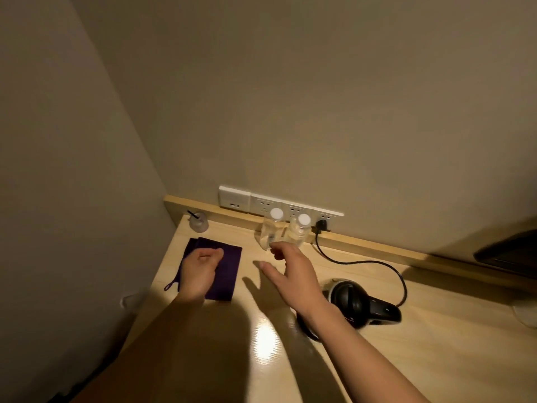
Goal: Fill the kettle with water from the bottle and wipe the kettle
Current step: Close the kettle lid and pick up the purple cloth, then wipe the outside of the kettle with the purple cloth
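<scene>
Two clear water bottles with white caps stand at the back of the wooden table (406, 359), the left bottle (268, 231) and the right bottle (299, 232). My right hand (293, 279) hovers just in front of them, fingers spread, holding nothing. A black kettle (354, 301) with a black handle sits to the right of that hand, partly hidden by my forearm. A folded dark purple cloth (228, 266) lies flat at the left. My left hand (199, 270) rests on it with fingers curled, pressing or pinching its top.
A black cord (374, 261) runs from the kettle's base to a plug in the wall socket strip (279, 206). A small frosted cup with a black straw (199, 222) stands in the back left corner. A dark object (508, 251) sits at the right edge.
</scene>
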The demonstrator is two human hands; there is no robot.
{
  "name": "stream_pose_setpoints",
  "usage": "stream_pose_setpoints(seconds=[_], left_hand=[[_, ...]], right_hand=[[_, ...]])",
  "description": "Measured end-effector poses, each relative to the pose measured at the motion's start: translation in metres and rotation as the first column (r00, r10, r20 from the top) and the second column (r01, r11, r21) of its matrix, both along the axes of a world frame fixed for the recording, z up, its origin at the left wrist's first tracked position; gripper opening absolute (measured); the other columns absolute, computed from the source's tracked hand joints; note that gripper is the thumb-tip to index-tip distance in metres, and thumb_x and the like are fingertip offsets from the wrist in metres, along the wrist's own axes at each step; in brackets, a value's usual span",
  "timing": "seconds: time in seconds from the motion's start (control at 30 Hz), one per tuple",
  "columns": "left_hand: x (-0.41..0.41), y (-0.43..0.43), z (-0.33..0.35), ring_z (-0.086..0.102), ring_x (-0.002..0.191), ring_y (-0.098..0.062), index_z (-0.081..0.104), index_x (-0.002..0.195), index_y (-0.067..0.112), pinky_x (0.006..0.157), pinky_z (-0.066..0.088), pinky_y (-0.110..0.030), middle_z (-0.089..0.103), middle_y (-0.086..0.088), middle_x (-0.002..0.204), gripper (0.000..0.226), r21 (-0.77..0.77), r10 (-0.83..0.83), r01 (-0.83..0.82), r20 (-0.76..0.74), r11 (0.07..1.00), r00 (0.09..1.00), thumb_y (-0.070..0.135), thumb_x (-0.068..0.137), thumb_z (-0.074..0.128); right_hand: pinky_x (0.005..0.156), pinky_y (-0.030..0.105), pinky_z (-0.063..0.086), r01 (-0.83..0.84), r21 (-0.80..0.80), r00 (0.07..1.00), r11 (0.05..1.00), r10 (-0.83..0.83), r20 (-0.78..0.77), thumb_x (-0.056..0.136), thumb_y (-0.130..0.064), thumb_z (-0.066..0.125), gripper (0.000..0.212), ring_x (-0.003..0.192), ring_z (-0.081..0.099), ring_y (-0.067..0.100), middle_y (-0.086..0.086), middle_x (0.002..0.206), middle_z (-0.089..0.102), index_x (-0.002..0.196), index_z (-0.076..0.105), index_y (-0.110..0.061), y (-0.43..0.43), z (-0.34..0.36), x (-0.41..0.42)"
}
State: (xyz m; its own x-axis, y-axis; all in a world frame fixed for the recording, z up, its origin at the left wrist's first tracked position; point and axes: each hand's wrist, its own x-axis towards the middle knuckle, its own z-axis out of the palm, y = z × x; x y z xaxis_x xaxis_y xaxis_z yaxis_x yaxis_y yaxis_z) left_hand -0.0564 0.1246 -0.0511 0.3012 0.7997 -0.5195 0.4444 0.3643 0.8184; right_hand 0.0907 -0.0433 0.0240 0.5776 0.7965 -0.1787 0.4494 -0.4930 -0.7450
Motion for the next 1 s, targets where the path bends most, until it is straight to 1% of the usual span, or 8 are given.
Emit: stream_pose_setpoints(seconds=[0.17,0.23,0.37,0.5,0.67,0.8,0.87,1.0], left_hand=[[-0.027,0.056,-0.028,0.065,0.108,-0.041,0.064,0.111,0.001,0.084,0.049,-0.039,0.067,-0.019,0.107,0.036,0.151,-0.007,0.060,-0.332,0.987,0.943,0.028,0.092,0.077],[-0.032,0.071,-0.041,0.062,0.114,-0.043,0.058,0.122,-0.003,0.091,0.051,-0.044,0.064,-0.025,0.119,0.052,0.122,-0.086,0.150,-0.415,0.981,0.905,0.033,0.091,0.079],[-0.028,0.084,-0.062,0.056,0.131,-0.042,0.042,0.148,-0.001,0.104,0.048,-0.049,0.054,-0.025,0.144,0.085,0.036,-0.251,0.336,-0.591,0.941,0.767,0.054,0.091,0.073],[-0.018,0.080,-0.078,0.055,0.135,-0.041,0.035,0.152,0.001,0.107,0.048,-0.051,0.053,-0.022,0.149,0.084,0.034,-0.264,0.367,-0.633,0.929,0.728,0.049,0.093,0.072],[-0.006,0.078,-0.089,0.064,0.121,-0.038,0.054,0.136,0.003,0.097,0.052,-0.047,0.065,-0.020,0.132,0.047,0.004,-0.279,0.354,-0.607,0.935,0.744,0.034,0.102,0.062],[-0.009,0.083,-0.089,0.066,0.114,-0.038,0.064,0.125,0.000,0.085,0.047,-0.038,0.070,-0.021,0.123,0.035,-0.031,-0.347,0.385,-0.504,0.922,0.791,0.027,0.103,0.060],[-0.016,0.088,-0.083,0.068,0.113,-0.039,0.067,0.124,0.000,0.085,0.049,-0.038,0.072,-0.022,0.122,0.032,-0.090,-0.319,0.307,-0.353,0.947,0.880,0.018,0.099,0.067],[-0.043,0.083,-0.054,0.071,0.104,-0.037,0.070,0.119,0.010,0.099,0.056,-0.054,0.071,-0.023,0.126,0.021,-0.339,-0.144,0.148,0.038,0.929,0.989,0.015,0.099,0.068]], right_hand=[[0.071,0.030,0.043,0.203,-0.153,0.913,0.967,-0.244,-0.326,0.095,-0.024,0.072,0.015,0.073,0.055,0.014,-0.005,0.076,0.059,0.096,0.061,-0.014,0.068,-0.054,-0.023],[0.073,0.034,0.042,0.264,-0.251,0.850,0.931,-0.347,-0.396,0.094,-0.022,0.073,0.026,0.072,0.050,0.020,0.000,0.073,0.054,0.080,0.052,-0.014,0.088,-0.079,-0.029],[0.063,0.032,0.041,0.313,-0.437,0.804,0.843,-0.480,-0.351,0.096,-0.026,0.071,0.035,0.063,0.050,0.023,0.005,0.067,0.050,0.073,0.051,-0.009,0.114,-0.117,-0.036],[0.049,0.030,0.035,0.351,-0.529,0.767,0.772,-0.562,-0.311,0.096,-0.023,0.070,0.034,0.057,0.050,0.018,0.003,0.063,0.053,0.070,0.054,-0.008,0.129,-0.138,-0.040],[0.064,0.032,0.047,0.408,-0.493,0.694,0.769,-0.612,-0.379,0.091,-0.018,0.073,0.021,0.074,0.061,0.024,0.006,0.078,0.062,0.080,0.057,-0.010,0.139,-0.145,-0.051],[0.067,0.035,0.043,0.454,-0.348,0.682,0.820,-0.571,-0.457,0.089,-0.013,0.067,0.022,0.075,0.053,0.023,0.007,0.081,0.056,0.079,0.047,-0.012,0.136,-0.133,-0.059],[0.065,0.034,0.040,0.461,-0.292,0.661,0.838,-0.543,-0.517,0.089,-0.009,0.067,0.023,0.074,0.050,0.022,0.009,0.080,0.054,0.081,0.046,-0.012,0.130,-0.122,-0.058],[0.058,0.028,0.043,0.478,-0.212,0.616,0.852,-0.498,-0.610,0.090,0.000,0.065,0.015,0.069,0.055,0.018,0.009,0.082,0.061,0.090,0.053,-0.009,0.106,-0.090,-0.051]])
